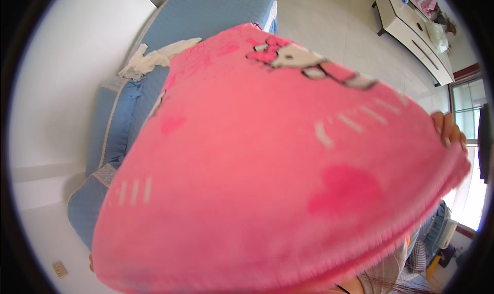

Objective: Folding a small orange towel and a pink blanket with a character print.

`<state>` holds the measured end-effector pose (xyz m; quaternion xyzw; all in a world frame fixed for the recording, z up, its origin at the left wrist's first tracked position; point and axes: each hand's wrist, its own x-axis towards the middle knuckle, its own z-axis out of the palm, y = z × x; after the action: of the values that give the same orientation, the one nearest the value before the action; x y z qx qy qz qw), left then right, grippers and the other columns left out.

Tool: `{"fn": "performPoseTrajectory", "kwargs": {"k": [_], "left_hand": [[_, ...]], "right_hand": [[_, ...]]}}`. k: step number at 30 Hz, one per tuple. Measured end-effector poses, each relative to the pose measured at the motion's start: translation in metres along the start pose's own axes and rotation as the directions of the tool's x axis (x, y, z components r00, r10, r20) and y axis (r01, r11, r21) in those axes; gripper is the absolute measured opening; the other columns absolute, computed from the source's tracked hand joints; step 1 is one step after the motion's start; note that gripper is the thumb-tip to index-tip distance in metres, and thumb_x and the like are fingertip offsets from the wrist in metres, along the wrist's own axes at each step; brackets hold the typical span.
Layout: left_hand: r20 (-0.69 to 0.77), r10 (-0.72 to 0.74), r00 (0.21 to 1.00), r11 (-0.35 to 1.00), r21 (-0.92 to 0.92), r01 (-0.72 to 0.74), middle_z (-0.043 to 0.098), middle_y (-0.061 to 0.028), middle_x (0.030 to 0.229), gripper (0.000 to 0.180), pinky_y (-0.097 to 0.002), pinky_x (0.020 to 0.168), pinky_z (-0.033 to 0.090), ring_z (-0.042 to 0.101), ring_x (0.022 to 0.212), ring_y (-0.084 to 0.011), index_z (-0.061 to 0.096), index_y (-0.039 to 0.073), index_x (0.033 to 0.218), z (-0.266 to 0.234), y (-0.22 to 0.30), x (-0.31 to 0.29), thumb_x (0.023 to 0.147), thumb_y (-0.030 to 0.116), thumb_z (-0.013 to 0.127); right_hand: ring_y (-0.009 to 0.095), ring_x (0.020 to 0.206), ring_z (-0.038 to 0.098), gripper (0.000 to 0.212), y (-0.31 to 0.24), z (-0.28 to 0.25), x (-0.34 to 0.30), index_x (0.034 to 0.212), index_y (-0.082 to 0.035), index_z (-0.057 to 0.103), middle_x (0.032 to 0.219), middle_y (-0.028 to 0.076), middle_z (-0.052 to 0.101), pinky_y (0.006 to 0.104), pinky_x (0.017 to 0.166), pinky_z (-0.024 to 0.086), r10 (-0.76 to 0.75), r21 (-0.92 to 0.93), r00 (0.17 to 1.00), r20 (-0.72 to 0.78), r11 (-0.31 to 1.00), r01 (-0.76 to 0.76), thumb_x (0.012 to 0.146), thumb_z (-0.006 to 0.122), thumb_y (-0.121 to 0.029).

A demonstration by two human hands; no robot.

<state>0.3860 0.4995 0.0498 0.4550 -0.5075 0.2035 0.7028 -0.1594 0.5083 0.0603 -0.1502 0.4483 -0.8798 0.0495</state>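
A pink fleece blanket (247, 139) with a white cartoon cat figure, darker pink hearts and short white stripes spreads across most of the view. My right hand (448, 130) grips its edge at the far right, fingers curled over the top. At the lower left, just a sliver of my left hand (91, 263) shows beside the blanket's edge; the rest is hidden behind the cloth, which is held up on that side too. The near edge is raised and blurred, while the far end slopes down toward the blue sofa (216, 11).
A crumpled white cloth (149, 59) lies on the sofa, left of the blanket. Across the tiled floor (324, 21) stands a low white cabinet (411, 34) with things on top. A white wall (62, 88) borders the left. Glass doors (465, 119) are at the right.
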Motion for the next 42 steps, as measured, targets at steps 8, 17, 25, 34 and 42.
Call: {"fn": "performPoseTrajectory", "kwargs": {"k": [8,17,25,34,42], "left_hand": [[0.24,0.077,0.968,0.991,0.092,-0.101,0.058,-0.0097,0.079,0.028,-0.0261,0.058,0.04,0.054,0.069,-0.0189,0.057,-0.002,0.082,-0.006,-0.012,-0.015,0.086,0.024,0.047],[0.649,-0.368,0.666,0.929,0.23,0.289,0.047,-0.0071,0.074,0.011,-0.0239,0.06,0.033,0.043,0.065,-0.0135,0.051,-0.002,0.069,0.023,-0.033,-0.021,0.078,0.001,0.046],[0.748,-0.579,0.323,0.703,0.258,0.663,0.047,0.0022,0.062,0.015,-0.0192,0.049,0.031,0.04,0.058,-0.0048,0.06,-0.001,0.075,0.197,-0.174,-0.019,0.079,0.013,0.056],[0.777,-0.31,0.548,0.917,0.397,-0.043,0.041,-0.0288,0.116,0.047,-0.0449,0.092,0.032,0.04,0.106,-0.0405,0.044,-0.007,0.11,0.199,-0.275,-0.212,0.079,0.025,0.06],[0.623,-0.741,-0.251,0.46,0.744,0.485,0.053,-0.0232,0.093,0.056,-0.0373,0.078,0.04,0.052,0.085,-0.0294,0.047,-0.009,0.098,0.115,-0.284,-0.318,0.083,0.044,0.053]], "right_hand": [[0.017,0.062,0.048,0.019,0.027,-0.015,-0.005,0.078,-0.004,0.056,0.07,0.005,0.054,0.0269,0.052,0.043,-0.145,0.112,0.524,0.839,0.989,0.095,0.077,0.065,-0.02],[0.015,0.069,0.052,0.013,0.066,0.008,-0.001,0.083,0.002,0.056,0.078,0.006,0.057,0.0239,0.059,0.043,0.245,-0.249,0.455,0.856,0.967,-0.052,0.071,0.057,-0.003],[0.016,0.085,0.057,0.035,0.233,0.142,0.018,0.104,0.004,0.057,0.091,0.008,0.062,0.0248,0.078,0.044,0.502,-0.536,0.415,0.759,0.843,-0.04,0.074,0.064,-0.012],[0.021,0.104,0.05,0.074,0.395,0.059,-0.021,0.123,0.003,0.043,0.116,0.017,0.053,0.033,0.087,0.04,0.893,-0.893,0.12,0.433,0.406,0.195,0.074,0.064,-0.048],[0.01,0.098,0.052,0.05,0.365,-0.053,-0.057,0.116,-0.001,0.052,0.109,0.005,0.058,0.0246,0.085,0.04,0.928,-0.816,-0.022,0.372,0.316,-0.483,0.083,0.057,-0.038]]}}
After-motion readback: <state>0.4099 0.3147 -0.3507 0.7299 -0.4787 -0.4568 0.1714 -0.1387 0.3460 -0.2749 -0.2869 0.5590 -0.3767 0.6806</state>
